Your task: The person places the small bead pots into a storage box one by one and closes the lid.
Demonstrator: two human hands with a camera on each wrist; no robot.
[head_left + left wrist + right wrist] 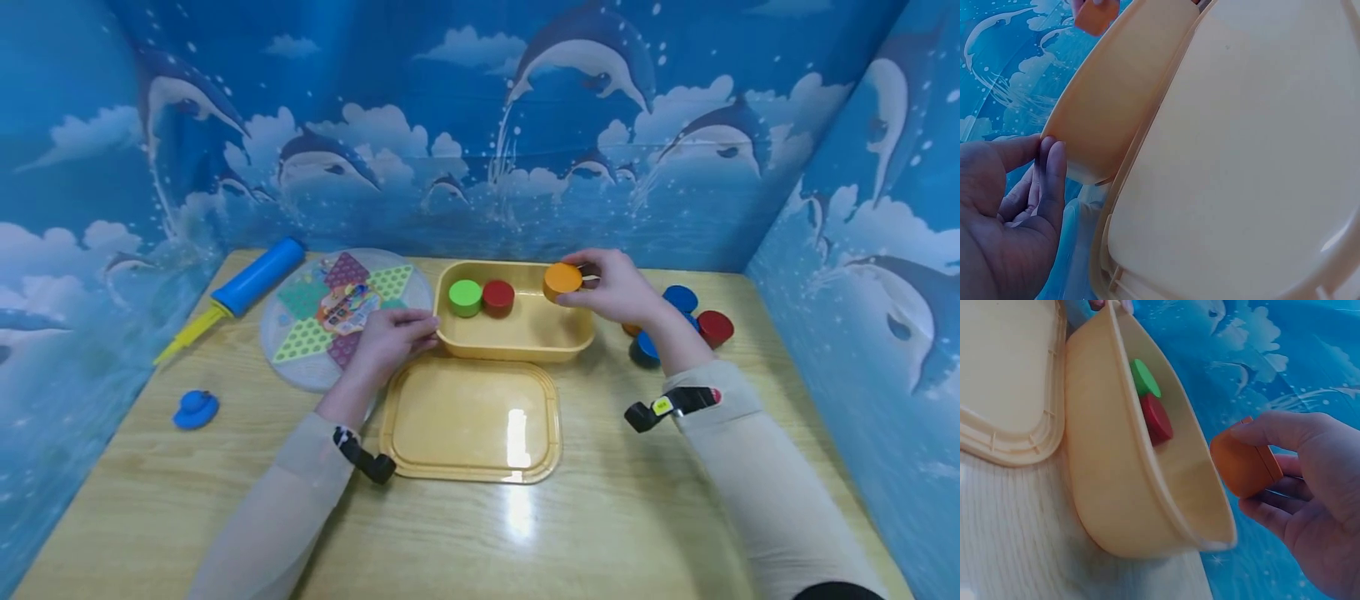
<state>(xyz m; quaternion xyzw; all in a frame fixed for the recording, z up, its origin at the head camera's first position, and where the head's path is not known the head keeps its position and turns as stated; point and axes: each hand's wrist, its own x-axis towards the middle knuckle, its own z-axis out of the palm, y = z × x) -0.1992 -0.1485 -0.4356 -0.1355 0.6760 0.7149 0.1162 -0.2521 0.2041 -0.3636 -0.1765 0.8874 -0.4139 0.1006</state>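
An orange round block [562,282] with a slit in its side is gripped between the thumb and fingers of my right hand [615,287]. That hand holds it above the right part of a pale yellow plastic box [517,352]. Inside the box, a green round block [466,298] and a red round block [498,298] stand side by side at the left. With thumb and forefinger, my left hand [397,340] pinches the box's left rim, seen closer in the left wrist view. The box's flat lid [465,421] lies on the table in front of it.
Several blue, red and orange round pieces [715,328] cluster right of the box, partly behind my right forearm. At left lie a clear round sheet [303,375] with coloured triangles, a blue-and-yellow hand pump [258,277] and a small blue hat-shaped piece [197,409]. A dolphin-print curtain [450,125] surrounds the table.
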